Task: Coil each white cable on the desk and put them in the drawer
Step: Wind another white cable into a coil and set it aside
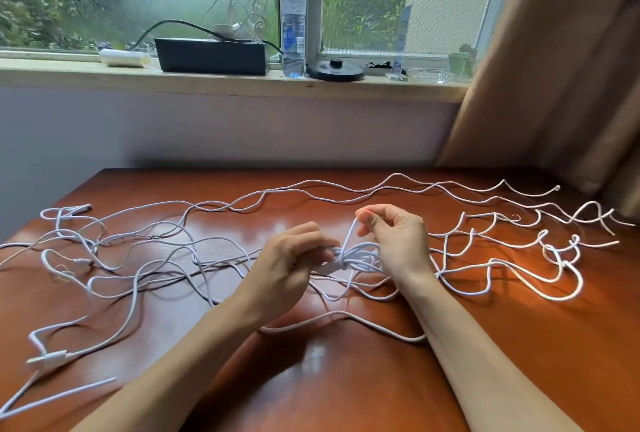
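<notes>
Over the middle of the desk [346,379], low above the wood: one small coil [360,260] of white cable, gripped at its left end by the left hand [291,258], fingers curled round the gathered loops, and being bound by the right hand [391,234], thumb and forefinger pinching the free tail [351,229] raised above the bundle's waist. To do this wrap well: keep the left grip firm enough to stop the loops springing apart; lead the tail snugly round the waist, turn beside turn, never across a connector; pull taut without kinking; tuck the last bit under a turn or through the loops to lock it. Before lifting away, check for loose cables [52,358] caught under the forearms or hooked into the bundle, particularly the strand [332,313] arcing below the wrists. Counted: two hands, both busy; one coil in the making; no drawer in view. Loose cables too tangled for a sure tally: several, thinner ones massed left, thicker wavy ones [561,298] right, with roughly seven free ends or plugs visible. Judged far from finished. On the sill [104,75]: one water bottle [293,26], one black box [211,57], one white roll [124,57], one black round base [335,70]. Far right, one brown curtain [554,68].
</notes>
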`<state>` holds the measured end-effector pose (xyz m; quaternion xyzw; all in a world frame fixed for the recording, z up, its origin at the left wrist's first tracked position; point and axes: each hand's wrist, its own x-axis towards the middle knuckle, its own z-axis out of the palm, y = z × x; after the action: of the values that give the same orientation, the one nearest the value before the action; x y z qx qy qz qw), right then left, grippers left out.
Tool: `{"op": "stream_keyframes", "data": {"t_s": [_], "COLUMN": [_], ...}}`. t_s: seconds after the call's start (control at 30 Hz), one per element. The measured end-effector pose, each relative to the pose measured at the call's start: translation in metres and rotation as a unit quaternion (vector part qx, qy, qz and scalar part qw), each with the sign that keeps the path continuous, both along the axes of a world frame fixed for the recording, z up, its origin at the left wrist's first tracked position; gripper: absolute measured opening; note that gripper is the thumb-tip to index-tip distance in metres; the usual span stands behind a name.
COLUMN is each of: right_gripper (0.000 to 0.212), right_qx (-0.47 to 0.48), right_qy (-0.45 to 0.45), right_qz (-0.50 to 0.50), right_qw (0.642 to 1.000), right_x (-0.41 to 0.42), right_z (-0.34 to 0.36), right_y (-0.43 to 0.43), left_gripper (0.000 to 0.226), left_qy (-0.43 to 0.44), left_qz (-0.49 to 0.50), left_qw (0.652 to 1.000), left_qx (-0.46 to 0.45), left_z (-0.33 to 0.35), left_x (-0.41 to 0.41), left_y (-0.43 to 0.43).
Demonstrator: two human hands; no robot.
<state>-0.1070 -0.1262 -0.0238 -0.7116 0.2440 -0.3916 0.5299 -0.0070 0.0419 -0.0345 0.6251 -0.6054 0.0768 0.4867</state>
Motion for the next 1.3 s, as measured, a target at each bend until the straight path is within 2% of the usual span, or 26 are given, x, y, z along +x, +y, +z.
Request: {"op": "stream_keyframes", "data": {"t_s": [0.07,0.13,0.23,0.3,0.4,0.53,0.7,0.83,0.93,1.1,1.3], "right_gripper": [0.017,0.025,0.022,0.016,0.014,0.008,0.005,0.01,0.01,0.011,0.01], "right_qx": [-0.031,-0.086,-0.109,-0.111,-0.12,-0.146,-0.132,-0.109,-0.114,-0.134,-0.234], "right_qy": [0.01,0.028,0.058,0.084,0.11,0.128,0.103,0.089,0.094,0.086,0.043], "right_qz": [-0.01,-0.018,-0.003,0.024,0.095,0.191,0.252,0.285,0.291,0.284,0.215], "right_qw": [0.999,0.996,0.992,0.99,0.982,0.962,0.953,0.948,0.945,0.945,0.947], "right_x": [0.001,0.002,0.003,0.003,0.004,0.004,-0.001,-0.004,-0.004,-0.005,-0.001], "right_z": [-0.002,-0.004,-0.006,-0.007,-0.007,-0.006,0.001,0.007,0.007,0.004,0.0], "right_y": [-0.001,-0.002,-0.002,-0.001,0.004,0.014,0.022,0.028,0.031,0.037,0.033], "left_gripper": [0.03,0.022,0.016,0.024,0.029,0.028,0.028,0.026,0.025,0.018,0.012], "left_qy": [0.051,0.155,0.331,0.404,0.449,0.465,0.397,0.246,0.17,0.082,-0.005], "left_qz": [0.009,0.014,0.025,0.056,0.113,0.18,0.244,0.293,0.303,0.298,0.216], "left_qw": [0.999,0.987,0.942,0.911,0.883,0.863,0.882,0.923,0.937,0.951,0.975], "left_qx": [-0.011,-0.027,-0.05,-0.067,-0.078,-0.087,-0.062,-0.034,-0.031,0.01,0.054], "left_z": [0.001,0.002,0.005,0.006,0.009,0.007,0.002,-0.002,-0.001,-0.008,-0.011], "left_x": [-0.001,-0.001,0.001,0.003,0.009,0.02,0.029,0.033,0.03,0.032,0.032], "left_y": [0.0,-0.001,-0.003,-0.004,-0.002,0.0,0.001,0.007,0.009,0.011,0.011]}}
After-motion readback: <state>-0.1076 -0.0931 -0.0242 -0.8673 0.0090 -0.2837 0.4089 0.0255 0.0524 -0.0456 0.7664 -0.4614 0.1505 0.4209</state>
